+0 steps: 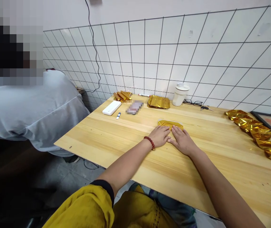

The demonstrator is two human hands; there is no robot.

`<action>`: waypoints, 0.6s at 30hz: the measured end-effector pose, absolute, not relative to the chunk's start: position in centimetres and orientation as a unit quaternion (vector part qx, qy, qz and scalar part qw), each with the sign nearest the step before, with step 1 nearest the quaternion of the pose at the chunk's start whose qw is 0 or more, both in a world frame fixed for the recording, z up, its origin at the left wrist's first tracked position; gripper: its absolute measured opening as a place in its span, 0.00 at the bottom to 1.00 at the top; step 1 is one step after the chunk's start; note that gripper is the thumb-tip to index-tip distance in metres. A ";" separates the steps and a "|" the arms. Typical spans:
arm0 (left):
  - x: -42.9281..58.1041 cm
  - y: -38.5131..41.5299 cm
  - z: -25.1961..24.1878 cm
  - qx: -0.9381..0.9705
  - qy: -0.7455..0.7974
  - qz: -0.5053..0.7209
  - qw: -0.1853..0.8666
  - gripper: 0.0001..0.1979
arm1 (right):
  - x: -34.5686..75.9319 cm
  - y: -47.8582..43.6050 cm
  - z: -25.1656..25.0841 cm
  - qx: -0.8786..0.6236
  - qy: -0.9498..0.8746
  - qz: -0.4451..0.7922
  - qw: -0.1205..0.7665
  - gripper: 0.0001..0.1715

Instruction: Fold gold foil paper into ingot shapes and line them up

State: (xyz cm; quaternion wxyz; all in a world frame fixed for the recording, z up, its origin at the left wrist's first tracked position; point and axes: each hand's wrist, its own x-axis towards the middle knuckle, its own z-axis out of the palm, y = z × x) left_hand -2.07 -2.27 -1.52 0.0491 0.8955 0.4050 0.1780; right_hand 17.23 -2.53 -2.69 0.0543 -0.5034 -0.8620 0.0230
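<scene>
A small sheet of gold foil paper (170, 123) lies on the wooden table in front of me, its near part covered by my fingers. My left hand (161, 136), with a red bead bracelet (150, 142) at the wrist, rests flat on the near left of the foil. Beside it, my right hand (182, 141) presses flat on the foil's right part, fingers stretched out. The thumb of the right hand comes close to the left hand. Whether the foil is folded under the fingers is hidden.
Along the back of the table (116, 136) stand a stack of gold foil (159, 102), foil strips (122, 96), a white power bank (112, 108), a white cup (180, 94), glasses and keys (206, 108). Crumpled foil pieces (251, 128) line the right. A person in grey (37, 110) sits left.
</scene>
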 end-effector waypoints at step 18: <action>-2.0 -2.3 -1.5 0.900 0.399 0.171 0.030 0.17 | 19.6 -1.5 -3.1 -0.671 -0.741 0.015 0.027 0.53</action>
